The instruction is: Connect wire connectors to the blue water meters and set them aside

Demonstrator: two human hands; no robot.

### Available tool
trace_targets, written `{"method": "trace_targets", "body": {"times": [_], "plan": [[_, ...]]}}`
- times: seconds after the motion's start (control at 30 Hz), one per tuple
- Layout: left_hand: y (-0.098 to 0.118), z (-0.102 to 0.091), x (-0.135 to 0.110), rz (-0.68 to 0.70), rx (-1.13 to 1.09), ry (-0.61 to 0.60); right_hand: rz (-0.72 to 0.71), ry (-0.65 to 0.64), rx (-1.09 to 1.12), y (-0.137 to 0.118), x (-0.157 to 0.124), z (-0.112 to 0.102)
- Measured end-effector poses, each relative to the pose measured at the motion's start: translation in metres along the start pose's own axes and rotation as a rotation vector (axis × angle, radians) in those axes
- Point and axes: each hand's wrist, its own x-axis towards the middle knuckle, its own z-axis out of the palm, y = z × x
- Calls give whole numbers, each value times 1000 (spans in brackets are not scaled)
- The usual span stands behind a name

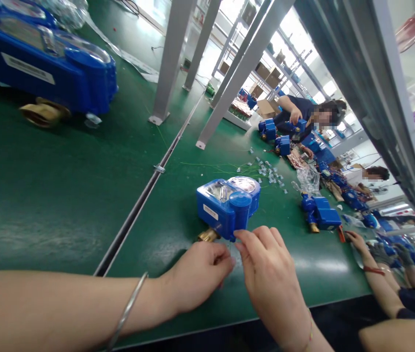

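A blue water meter (216, 208) with a clear window, a round dial cover and a barcode label rests on the green bench in front of me. Its brass pipe fitting (208, 235) points toward me. My left hand (202, 271) is closed in a pinch just below the fitting; what its fingertips hold is too small to make out. My right hand (268, 266) pinches at the meter's lower right corner, thumb and forefinger together, and any thin item between them is hidden. Beyond the meter lie several small clear seals (266, 170) with thin greenish wires (225, 166).
A larger-looking blue meter (49, 63) stands at upper left. A narrow slot (144, 195) runs across the green bench (64, 195). Grey metal posts (172, 58) rise behind. Another meter (319, 212) sits to the right, near a co-worker's hand (357, 242). Other people work farther along.
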Motion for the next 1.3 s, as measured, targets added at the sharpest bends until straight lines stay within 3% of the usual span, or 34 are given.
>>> {"method": "trace_targets", "body": {"times": [0.17, 0.23, 0.37, 0.5, 0.7, 0.8, 0.93, 1.03, 1.3], "plan": [[9, -6, -29, 283, 706, -202, 170, 58, 357, 18, -29, 25], [13, -7, -43, 415, 830, -188, 235, 111, 456, 23, -44, 38], [18, -9, -50, 673, 708, -49, 319, 242, 665, 20, -65, 58], [15, -11, -39, 836, 522, -84, 476, 378, 1007, 11, -70, 66], [11, -21, -31, 850, 361, -117, 537, 425, 1222, 6, -71, 57], [10, -23, -30, 762, 265, -37, 534, 449, 1272, 3, -71, 52], [10, -22, -29, 623, 263, 16, 544, 580, 1443, -3, -68, 51], [12, -21, -28, 636, 293, -11, 551, 652, 1513, -9, -65, 54], [9, -18, -28, 661, 293, 61, 465, 629, 1519, -19, -66, 57]]}}
